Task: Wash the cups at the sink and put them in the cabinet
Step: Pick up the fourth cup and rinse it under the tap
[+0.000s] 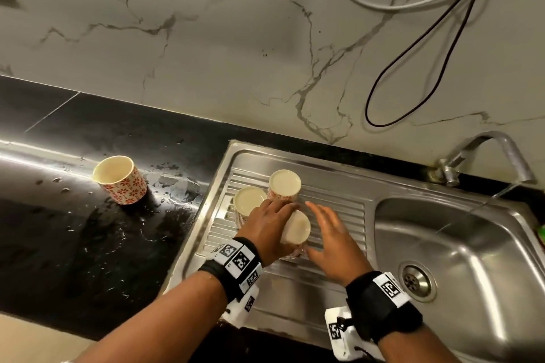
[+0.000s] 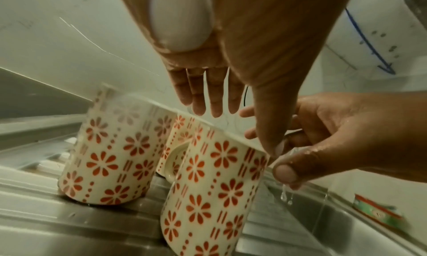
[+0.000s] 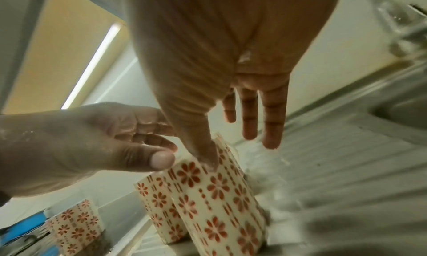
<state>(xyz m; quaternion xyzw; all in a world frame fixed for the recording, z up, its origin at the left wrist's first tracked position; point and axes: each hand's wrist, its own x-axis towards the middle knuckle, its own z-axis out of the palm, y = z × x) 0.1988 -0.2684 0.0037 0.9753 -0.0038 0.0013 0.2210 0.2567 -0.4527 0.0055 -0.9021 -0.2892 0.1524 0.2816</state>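
Three white cups with red flowers stand upside down on the sink's ribbed drainboard (image 1: 333,194): a far cup (image 1: 285,184), a left cup (image 1: 249,200) (image 2: 108,159) and a near cup (image 1: 296,228) (image 2: 215,196) (image 3: 219,196). The near cup leans slightly and sits between my hands. My left hand (image 1: 269,215) (image 2: 240,124) is on its left, fingers straight, thumb touching its upturned base edge. On its right is my right hand (image 1: 321,221) (image 3: 233,146), fingers straight, with the thumb tip on the same edge. Neither hand grips it. A fourth cup (image 1: 119,180) (image 3: 76,223) stands upright on the wet black counter.
The sink basin (image 1: 472,244) lies to the right, and a thin stream of water runs from the tap (image 1: 495,153). A green packet (image 2: 379,214) sits at the basin's far right edge. Cables (image 1: 413,68) hang on the marble wall. Water drops cover the counter (image 1: 73,244).
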